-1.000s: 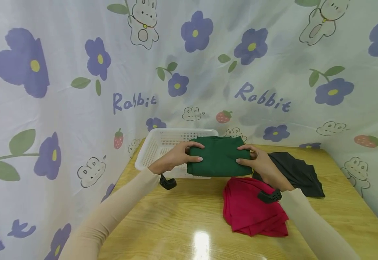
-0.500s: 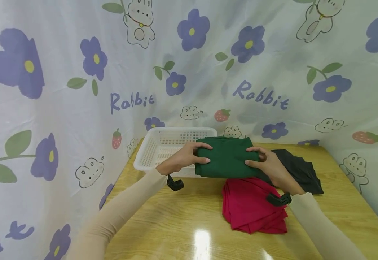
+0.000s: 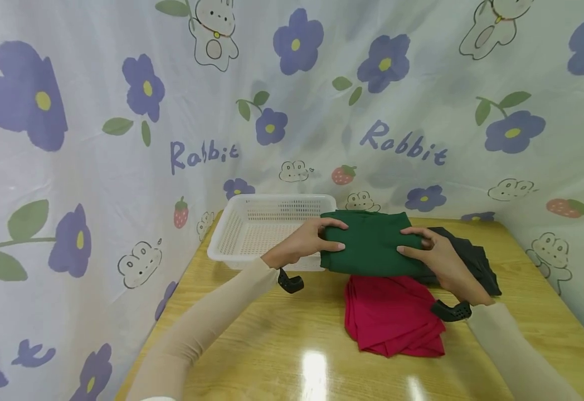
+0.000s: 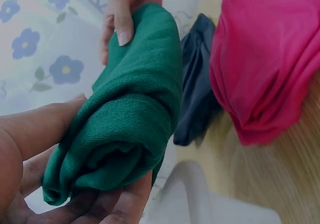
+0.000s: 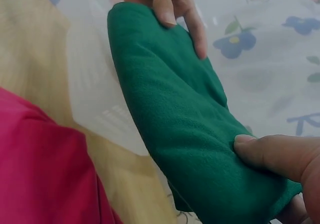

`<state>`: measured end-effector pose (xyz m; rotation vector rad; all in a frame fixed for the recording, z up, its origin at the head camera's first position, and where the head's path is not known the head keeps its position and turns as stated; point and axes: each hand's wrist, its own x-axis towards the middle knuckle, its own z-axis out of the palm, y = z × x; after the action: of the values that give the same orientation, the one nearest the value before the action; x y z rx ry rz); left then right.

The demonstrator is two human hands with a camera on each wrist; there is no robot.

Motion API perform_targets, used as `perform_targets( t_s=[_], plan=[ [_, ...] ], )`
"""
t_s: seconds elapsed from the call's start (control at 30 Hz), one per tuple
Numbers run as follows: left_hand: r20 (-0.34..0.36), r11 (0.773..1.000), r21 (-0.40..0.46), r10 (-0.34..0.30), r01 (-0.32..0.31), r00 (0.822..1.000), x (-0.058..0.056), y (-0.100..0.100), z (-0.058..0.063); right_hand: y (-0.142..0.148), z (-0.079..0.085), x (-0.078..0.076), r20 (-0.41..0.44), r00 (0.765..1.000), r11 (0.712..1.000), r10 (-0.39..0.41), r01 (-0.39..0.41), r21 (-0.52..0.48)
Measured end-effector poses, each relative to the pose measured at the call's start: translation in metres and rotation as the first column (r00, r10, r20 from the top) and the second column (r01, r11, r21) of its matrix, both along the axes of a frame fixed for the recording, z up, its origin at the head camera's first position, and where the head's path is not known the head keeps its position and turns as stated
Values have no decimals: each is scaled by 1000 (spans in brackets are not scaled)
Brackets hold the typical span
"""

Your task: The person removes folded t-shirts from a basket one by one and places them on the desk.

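A folded green cloth (image 3: 369, 245) is held up between both hands, above the table and just right of the white basket. My left hand (image 3: 308, 240) grips its left end, thumb on the near face and other fingers behind or under it. At the right end my right hand (image 3: 434, 256) holds it the same way. The left wrist view shows the rolled layers of the green cloth (image 4: 120, 119) at that end. Pressing on its face in the right wrist view is the right thumb (image 5: 275, 151). Below the green cloth lies a folded red cloth (image 3: 392, 317).
A white perforated plastic basket (image 3: 217, 245) stands at the back left of the wooden table (image 3: 252, 334). Partly hidden behind the right hand lies a black cloth (image 3: 477, 264). A patterned white curtain (image 3: 322, 100) rises behind the table and along its sides.
Both hands have carried the green cloth to the right, from in front of the basket's right part to beside it. More of the basket's inside shows. The red and black cloths stay put.
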<state>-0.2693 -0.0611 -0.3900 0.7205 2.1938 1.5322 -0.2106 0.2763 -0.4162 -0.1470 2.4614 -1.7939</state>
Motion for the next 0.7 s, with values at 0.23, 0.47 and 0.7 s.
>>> perform_targets(
  t_s=[0.23, 0.47, 0.7],
  plan=[
    [-16, 1000, -5, -22, 22, 1000, 3, 19, -6, 17, -4, 8, -6, 1000, 999, -25, 25, 23],
    [-36, 998, 15, -52, 53, 998, 7, 36, -13, 32, -10, 17, -14, 999, 995, -52, 53, 85],
    [-61, 998, 4, -62, 62, 996, 16, 58, -21, 52, -19, 26, -29, 996, 988, -86, 89, 123]
  ],
)
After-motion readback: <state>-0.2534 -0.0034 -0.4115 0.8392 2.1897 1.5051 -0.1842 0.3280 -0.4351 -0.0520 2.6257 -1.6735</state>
